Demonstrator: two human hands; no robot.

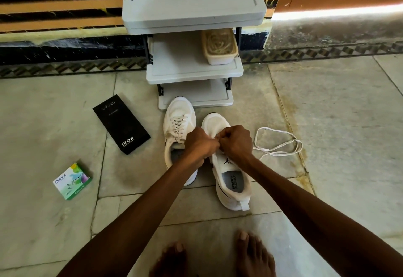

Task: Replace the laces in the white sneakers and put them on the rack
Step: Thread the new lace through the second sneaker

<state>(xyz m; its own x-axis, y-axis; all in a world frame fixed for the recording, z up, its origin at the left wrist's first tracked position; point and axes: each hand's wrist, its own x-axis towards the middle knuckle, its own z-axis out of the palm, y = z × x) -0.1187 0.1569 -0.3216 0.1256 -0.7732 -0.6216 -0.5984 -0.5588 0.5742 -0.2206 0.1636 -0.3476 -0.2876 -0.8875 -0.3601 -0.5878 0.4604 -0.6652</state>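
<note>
1. An Odonil box (72,181) lies on the floor tiles at the far left, and a black vivo box (121,124) lies further in, well apart from it.
2. The left sneaker (178,121) stands on the floor before the grey rack (194,69), fully laced, its toe touching the lowest shelf.
3. The left hand (199,143) is closed, its fingers curled round the eyelet edge of the right sneaker (233,180).
4. The right sneaker stands just beside the left one, with its opening toward the person.
5. The right hand (234,140) is closed like a fist over the same eyelets and pinches a short lace piece (216,138) that shows between both hands.
6. A tub (219,46) with pale laces inside sits on the middle shelf, at its right side.
7. A loose white lace (281,145) lies looped on the floor just right of the right hand; I cannot tell if it joins the sneaker.
</note>
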